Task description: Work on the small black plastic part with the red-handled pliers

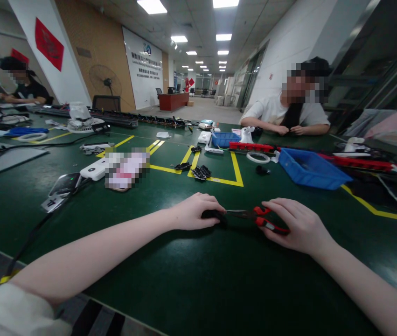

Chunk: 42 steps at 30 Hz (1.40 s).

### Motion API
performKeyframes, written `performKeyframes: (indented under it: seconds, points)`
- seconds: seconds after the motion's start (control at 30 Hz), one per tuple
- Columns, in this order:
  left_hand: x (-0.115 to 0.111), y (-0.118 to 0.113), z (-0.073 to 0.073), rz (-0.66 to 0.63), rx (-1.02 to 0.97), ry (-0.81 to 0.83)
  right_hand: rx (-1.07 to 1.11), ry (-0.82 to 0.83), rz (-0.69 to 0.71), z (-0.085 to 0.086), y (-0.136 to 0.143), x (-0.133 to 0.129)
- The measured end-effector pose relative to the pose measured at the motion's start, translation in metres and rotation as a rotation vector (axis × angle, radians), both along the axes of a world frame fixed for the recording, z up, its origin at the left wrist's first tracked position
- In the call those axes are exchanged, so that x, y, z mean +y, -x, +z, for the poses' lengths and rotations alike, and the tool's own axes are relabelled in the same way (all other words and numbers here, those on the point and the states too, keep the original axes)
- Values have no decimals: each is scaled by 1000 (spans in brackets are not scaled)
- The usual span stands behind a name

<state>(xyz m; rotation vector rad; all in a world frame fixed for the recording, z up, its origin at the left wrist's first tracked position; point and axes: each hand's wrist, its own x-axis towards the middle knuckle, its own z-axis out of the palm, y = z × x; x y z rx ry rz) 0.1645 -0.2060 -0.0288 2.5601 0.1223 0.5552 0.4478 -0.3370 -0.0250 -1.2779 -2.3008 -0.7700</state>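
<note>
Left hand (203, 212) pinches a dark piece (212, 214), mostly hidden; right hand (296, 226) clasps slightly blurred red-handled pliers (255, 213)

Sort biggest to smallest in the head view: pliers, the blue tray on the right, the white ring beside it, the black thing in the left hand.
Blue tray
Pliers
White ring
Black thing: partly hidden, so I can't rank it.

Office workroom — red desk (173, 102), company sign (145, 65)
</note>
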Motion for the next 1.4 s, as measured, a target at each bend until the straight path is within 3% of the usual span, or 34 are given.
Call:
performKeyframes:
  seconds: [0.27,0.67,1.03,1.4]
  points:
    - [2,0,-3,56,25,36,-2,19,-7,0,1,1]
    - [-3,0,4,46,55,-26,-48,-59,-75,3,22,-1]
    - [-3,1,1,71,68,110,-90,1,-97,3,0,4]
    - [-2,1,-1,43,28,125,-56,48,-58,2,2,-1]
